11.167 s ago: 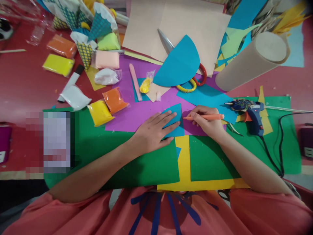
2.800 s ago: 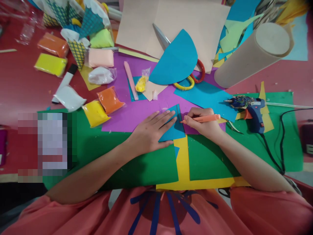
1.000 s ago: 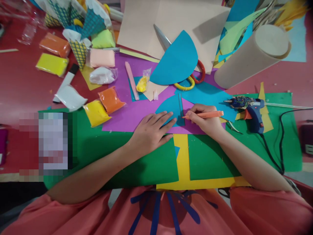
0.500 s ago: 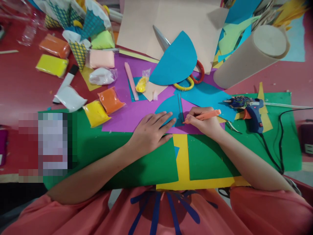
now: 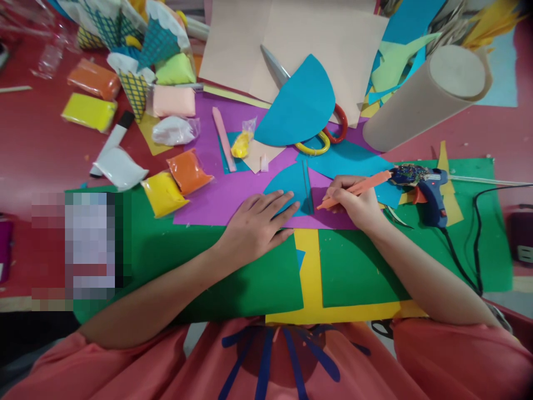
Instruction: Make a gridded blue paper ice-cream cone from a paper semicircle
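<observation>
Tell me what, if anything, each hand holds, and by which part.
The right hand holds an orange pen near its tip. The left hand grips nothing; it rests flat, partly on blue paper.

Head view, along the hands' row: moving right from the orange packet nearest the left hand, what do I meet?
Orange packet, left hand on the blue paper, right hand holding the orange marker, glue gun.
</observation>
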`<state>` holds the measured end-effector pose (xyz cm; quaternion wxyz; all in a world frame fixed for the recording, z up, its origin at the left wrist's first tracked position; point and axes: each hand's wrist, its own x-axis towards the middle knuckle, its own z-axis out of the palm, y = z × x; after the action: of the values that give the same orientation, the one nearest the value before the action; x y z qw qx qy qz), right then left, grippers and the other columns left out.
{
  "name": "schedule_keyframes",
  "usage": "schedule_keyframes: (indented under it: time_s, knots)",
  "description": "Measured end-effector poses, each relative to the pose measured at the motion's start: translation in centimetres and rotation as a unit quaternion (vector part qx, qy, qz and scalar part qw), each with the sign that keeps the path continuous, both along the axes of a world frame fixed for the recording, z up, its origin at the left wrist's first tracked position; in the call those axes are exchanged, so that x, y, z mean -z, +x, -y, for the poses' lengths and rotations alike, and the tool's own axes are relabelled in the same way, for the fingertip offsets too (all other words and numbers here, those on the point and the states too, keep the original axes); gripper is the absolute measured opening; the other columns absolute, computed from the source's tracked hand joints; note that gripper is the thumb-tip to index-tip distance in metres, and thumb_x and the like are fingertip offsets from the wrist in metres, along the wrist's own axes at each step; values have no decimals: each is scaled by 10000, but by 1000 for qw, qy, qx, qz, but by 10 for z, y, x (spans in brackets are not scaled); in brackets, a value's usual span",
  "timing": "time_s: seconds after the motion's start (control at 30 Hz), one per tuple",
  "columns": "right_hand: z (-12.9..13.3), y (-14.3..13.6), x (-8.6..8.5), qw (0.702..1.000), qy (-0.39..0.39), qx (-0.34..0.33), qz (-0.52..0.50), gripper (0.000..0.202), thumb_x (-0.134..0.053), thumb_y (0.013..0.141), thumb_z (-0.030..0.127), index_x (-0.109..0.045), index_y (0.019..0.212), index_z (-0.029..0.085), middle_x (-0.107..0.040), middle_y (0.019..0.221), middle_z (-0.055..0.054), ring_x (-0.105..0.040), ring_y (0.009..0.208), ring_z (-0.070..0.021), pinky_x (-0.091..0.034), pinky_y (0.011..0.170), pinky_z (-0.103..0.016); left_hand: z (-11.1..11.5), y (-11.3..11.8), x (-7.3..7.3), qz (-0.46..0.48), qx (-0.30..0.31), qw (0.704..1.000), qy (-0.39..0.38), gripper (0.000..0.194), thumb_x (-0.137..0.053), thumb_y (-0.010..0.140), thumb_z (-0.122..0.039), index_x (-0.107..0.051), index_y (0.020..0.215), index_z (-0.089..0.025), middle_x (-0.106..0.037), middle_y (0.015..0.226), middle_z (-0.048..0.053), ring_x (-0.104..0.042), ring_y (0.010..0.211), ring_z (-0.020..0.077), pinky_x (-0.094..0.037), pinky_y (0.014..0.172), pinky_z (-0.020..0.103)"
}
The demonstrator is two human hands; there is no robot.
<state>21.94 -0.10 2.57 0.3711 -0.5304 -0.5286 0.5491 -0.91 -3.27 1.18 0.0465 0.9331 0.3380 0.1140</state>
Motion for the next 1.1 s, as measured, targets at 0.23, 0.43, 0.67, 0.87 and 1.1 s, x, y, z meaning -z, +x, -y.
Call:
schedule_keyframes:
  time_s: [0.23, 0.43, 0.67, 0.87, 1.1]
  knots:
    - [3, 0, 5, 999, 42, 33, 6, 276, -667, 782, 392, -598, 615, 183, -623, 541, 5, -533, 427, -84, -411, 413, -219, 6, 2, -4, 15, 60, 998, -18, 361, -434, 992, -335, -614, 1251, -159, -627, 1298, 126, -586, 1171, 264, -501, 904, 395]
    - [2, -1, 7, 992, 102, 47, 64, 299, -644, 837, 443, -637, 693, 182, -628, 562, 3, -542, 462, -92, -418, 452, -239, 11, 6, -8, 28, 75, 997, -11, 329, -472, 980, -332, -639, 1197, -150, -652, 1251, 114, -620, 1087, 252, -524, 864, 380]
    - [3, -3, 9, 979, 146, 16, 139, 245, -641, 845, 406, -667, 722, 196, -687, 695, -26, -594, 586, -125, -458, 552, -270, 10, 5, -10, 16, 72, 997, -16, 323, -473, 981, -330, -629, 1215, -171, -653, 1248, 110, -615, 1094, 234, -517, 865, 364]
    - [7, -5, 8, 978, 148, 10, 147, 270, -639, 840, 442, -679, 737, 196, -694, 714, -36, -630, 635, -143, -473, 559, -262, 11, 6, -10, 28, 67, 997, -6, 303, -463, 984, -298, -642, 1190, -165, -667, 1210, 107, -628, 1065, 232, -517, 836, 357]
    - [6, -4, 10, 993, 107, 33, 39, 338, -590, 862, 515, -690, 879, 192, -691, 732, -24, -634, 532, -112, -497, 486, -240, 8, 4, -8, 28, 15, 999, 6, 364, -429, 992, -348, -639, 1216, -154, -675, 1169, 136, -650, 1016, 259, -523, 831, 391]
